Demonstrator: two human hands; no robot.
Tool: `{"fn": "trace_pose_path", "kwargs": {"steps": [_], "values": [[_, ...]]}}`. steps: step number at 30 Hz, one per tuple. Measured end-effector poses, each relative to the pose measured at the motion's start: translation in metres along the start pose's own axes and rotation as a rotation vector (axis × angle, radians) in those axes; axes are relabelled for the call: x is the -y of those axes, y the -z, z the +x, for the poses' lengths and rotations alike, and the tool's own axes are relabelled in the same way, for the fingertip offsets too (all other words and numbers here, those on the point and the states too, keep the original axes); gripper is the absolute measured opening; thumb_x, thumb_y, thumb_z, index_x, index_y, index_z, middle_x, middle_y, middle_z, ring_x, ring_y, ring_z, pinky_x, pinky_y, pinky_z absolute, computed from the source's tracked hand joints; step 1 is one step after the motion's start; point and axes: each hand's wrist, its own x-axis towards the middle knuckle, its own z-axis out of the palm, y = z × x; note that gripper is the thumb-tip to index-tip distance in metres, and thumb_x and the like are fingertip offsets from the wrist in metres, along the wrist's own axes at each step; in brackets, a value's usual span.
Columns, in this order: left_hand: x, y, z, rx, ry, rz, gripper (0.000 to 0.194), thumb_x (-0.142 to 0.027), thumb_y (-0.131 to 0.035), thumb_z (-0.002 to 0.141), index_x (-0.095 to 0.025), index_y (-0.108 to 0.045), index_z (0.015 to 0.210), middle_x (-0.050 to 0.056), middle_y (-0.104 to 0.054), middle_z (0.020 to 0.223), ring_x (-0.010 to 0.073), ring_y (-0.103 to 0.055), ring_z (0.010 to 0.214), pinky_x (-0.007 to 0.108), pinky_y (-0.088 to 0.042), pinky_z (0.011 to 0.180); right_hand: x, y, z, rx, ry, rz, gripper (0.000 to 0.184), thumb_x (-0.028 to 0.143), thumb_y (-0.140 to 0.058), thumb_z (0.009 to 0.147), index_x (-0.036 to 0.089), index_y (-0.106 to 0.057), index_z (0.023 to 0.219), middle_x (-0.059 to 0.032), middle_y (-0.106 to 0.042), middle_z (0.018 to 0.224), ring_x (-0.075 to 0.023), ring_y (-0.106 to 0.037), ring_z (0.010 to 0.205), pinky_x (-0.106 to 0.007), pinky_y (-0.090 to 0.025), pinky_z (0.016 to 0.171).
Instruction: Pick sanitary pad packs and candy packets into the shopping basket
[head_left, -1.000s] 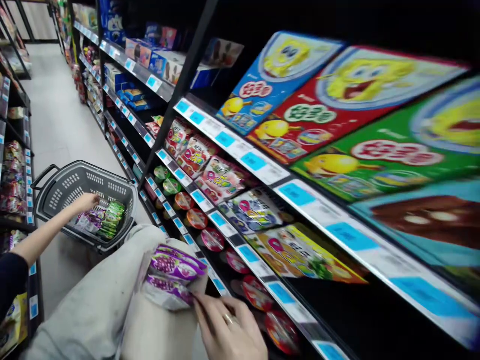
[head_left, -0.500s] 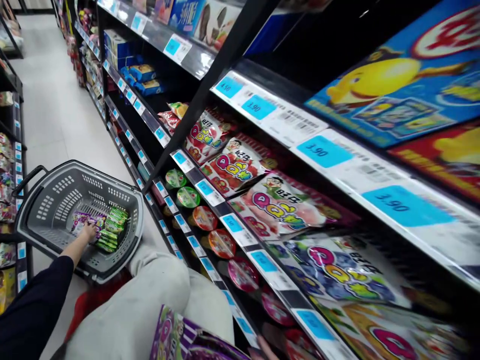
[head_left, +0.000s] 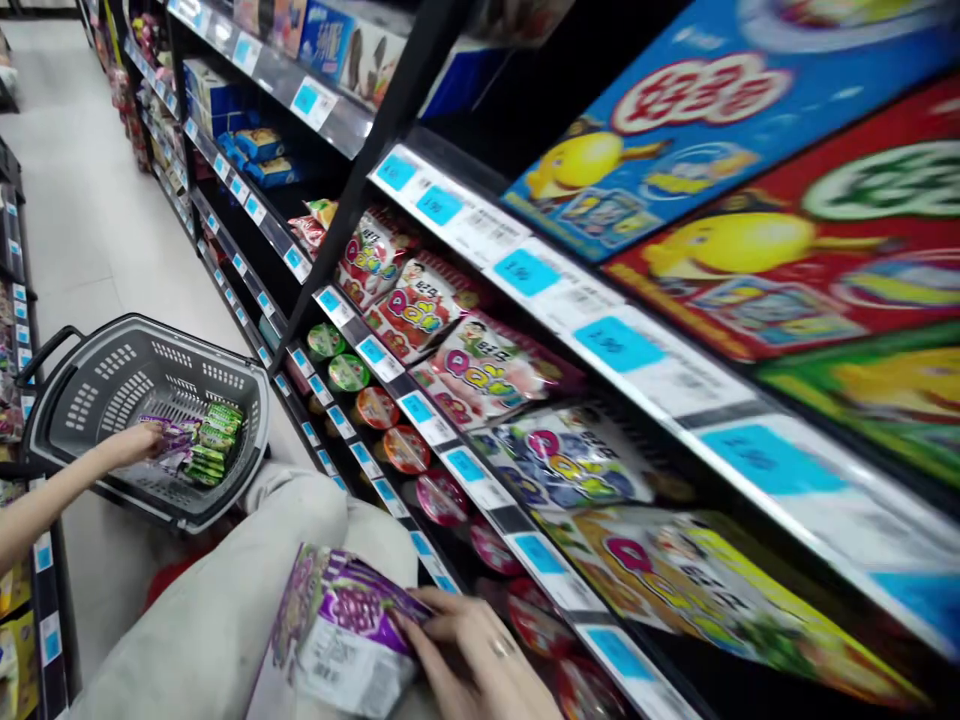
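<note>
My left hand [head_left: 141, 442] reaches down into a grey shopping basket [head_left: 259, 420] on the floor. Its fingers are closed on a purple snack packet [head_left: 174, 436]. Beside that lie several green packets [head_left: 217, 440] in the basket. At the bottom of the view, my right hand [head_left: 480, 660], with a ring on one finger, pinches the edge of a larger purple packet [head_left: 356, 640] by my lap. A white barcode label shows on this packet, and its lower part is cut off by the picture edge.
Close on my right runs a shelf rack [head_left: 450, 470] with blue price tags. It holds QQ gummy bags [head_left: 487, 370], round jelly cups [head_left: 405, 447] and colourful boxes [head_left: 735, 250] above. Another shelf [head_left: 46, 640] stands at the left, across the aisle floor [head_left: 75, 240].
My right hand has come into view with the purple packet, which is raised and turned to show its label. My left hand has shifted slightly left within the basket. The view has moved right.
</note>
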Motion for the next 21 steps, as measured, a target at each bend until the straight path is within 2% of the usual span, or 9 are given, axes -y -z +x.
{"fn": "trace_pose_path", "kwargs": {"steps": [3, 5, 9, 12, 14, 16, 19, 21], "values": [[-0.029, 0.052, -0.043, -0.111, -0.056, -0.014, 0.024, -0.016, -0.046, 0.096, -0.016, -0.067, 0.084, 0.007, -0.067, 0.09, 0.0198, -0.06, 0.092, 0.032, -0.049, 0.087, 0.0, -0.006, 0.002, -0.054, -0.082, 0.072, 0.017, 0.026, -0.055, 0.094, 0.025, -0.045, 0.08, -0.0015, -0.064, 0.081, -0.0177, -0.066, 0.072, -0.027, -0.054, 0.063], [-0.06, 0.085, -0.073, -0.201, -0.107, -0.029, 0.025, -0.018, -0.043, 0.097, -0.019, -0.067, 0.089, 0.007, -0.068, 0.092, 0.0202, -0.06, 0.092, 0.032, -0.048, 0.087, 0.003, -0.01, 0.002, -0.056, -0.11, 0.1, 0.01, 0.026, -0.055, 0.092, 0.025, -0.047, 0.086, -0.0025, -0.062, 0.084, -0.0191, -0.066, 0.076, -0.029, -0.055, 0.065], [-0.145, 0.143, -0.126, -0.463, -0.273, -0.106, 0.017, -0.02, -0.048, 0.098, -0.023, -0.065, 0.096, 0.004, -0.068, 0.095, 0.0177, -0.064, 0.09, 0.028, -0.05, 0.084, 0.013, -0.012, 0.0, -0.064, -0.13, 0.123, 0.006, 0.028, -0.055, 0.091, 0.024, -0.051, 0.094, -0.0052, -0.061, 0.09, -0.0221, -0.064, 0.083, -0.035, -0.056, 0.072], [-0.211, 0.182, -0.149, -0.5, -0.385, -0.148, 0.017, -0.017, -0.048, 0.098, -0.024, -0.063, 0.1, 0.002, -0.068, 0.095, 0.0144, -0.066, 0.083, 0.023, -0.051, 0.073, 0.026, -0.004, -0.008, -0.132, -0.16, 0.099, 0.022, 0.035, -0.055, 0.092, 0.021, -0.056, 0.109, -0.013, -0.059, 0.111, -0.0291, -0.061, 0.105, -0.047, -0.054, 0.085], [-0.251, 0.204, -0.152, -0.451, -0.484, -0.158, 0.019, -0.015, -0.046, 0.099, -0.023, -0.063, 0.101, 0.002, -0.069, 0.094, 0.0132, -0.066, 0.08, 0.023, -0.051, 0.071, 0.038, 0.006, -0.019, -0.234, -0.218, 0.097, 0.026, 0.038, -0.055, 0.093, 0.022, -0.059, 0.113, -0.0158, -0.056, 0.121, -0.0325, -0.057, 0.114, -0.054, -0.05, 0.092], [-0.285, 0.218, -0.145, -0.376, -0.599, -0.119, 0.02, -0.013, -0.047, 0.099, -0.021, -0.064, 0.099, 0.003, -0.07, 0.093, 0.0135, -0.066, 0.08, 0.023, -0.052, 0.071, 0.052, 0.017, -0.035, -0.303, -0.283, 0.198, 0.022, 0.037, -0.053, 0.095, 0.023, -0.061, 0.11, -0.0142, -0.059, 0.118, -0.031, -0.058, 0.113, -0.053, -0.05, 0.094], [-0.324, 0.217, -0.117, -0.255, -0.747, 0.006, 0.02, -0.01, -0.05, 0.096, -0.02, -0.066, 0.089, 0.003, -0.071, 0.088, 0.0158, -0.066, 0.078, 0.026, -0.053, 0.071, 0.069, 0.027, -0.058, -0.208, -0.289, 0.57, 0.032, 0.044, -0.048, 0.097, 0.026, -0.055, 0.122, -0.0114, -0.067, 0.113, -0.0266, -0.066, 0.105, -0.044, -0.056, 0.089], [-0.34, 0.203, -0.093, -0.2, -0.774, 0.045, 0.023, -0.01, -0.053, 0.094, -0.022, -0.068, 0.082, 0.004, -0.07, 0.084, 0.0173, -0.066, 0.074, 0.028, -0.053, 0.068, 0.076, 0.025, -0.068, -0.076, -0.269, 0.647, 0.043, 0.047, -0.051, 0.095, 0.025, -0.049, 0.132, -0.0112, -0.07, 0.115, -0.0257, -0.07, 0.103, -0.04, -0.058, 0.087]]}}
